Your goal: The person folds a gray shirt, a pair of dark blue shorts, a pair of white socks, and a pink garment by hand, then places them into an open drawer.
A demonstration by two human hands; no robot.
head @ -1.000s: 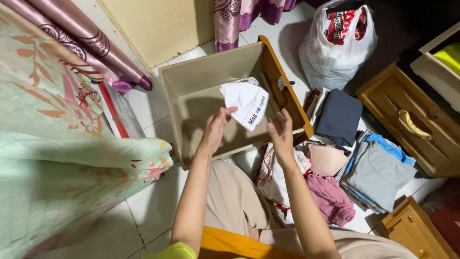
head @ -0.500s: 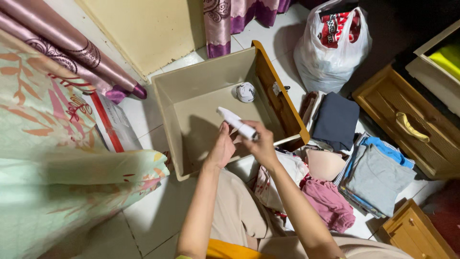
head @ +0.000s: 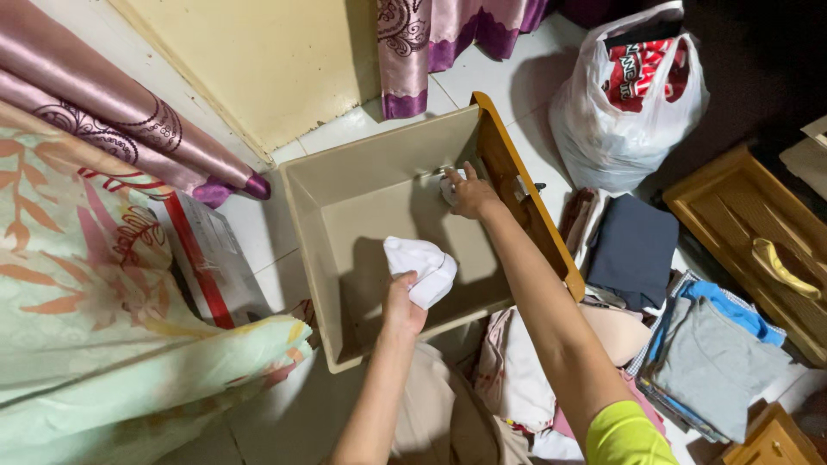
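Your left hand (head: 402, 303) grips a soft, folded white cloth (head: 421, 268) over the near end of the smooth beige drawer (head: 345, 185). Your right hand (head: 469, 195) reaches past it — fingers closed on a small white bundle (head: 446, 190) by the drawer's far wooden front (head: 525, 200).

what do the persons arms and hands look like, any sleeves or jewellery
Both arms are bare from the hands up. The left hand and right hand show no gloves, and no rings, watch or bracelet can be seen on the fingers or wrists. The only sleeve in view is a short lime-yellow sleeve at the top of the right arm. The left arm's upper part runs out of frame.
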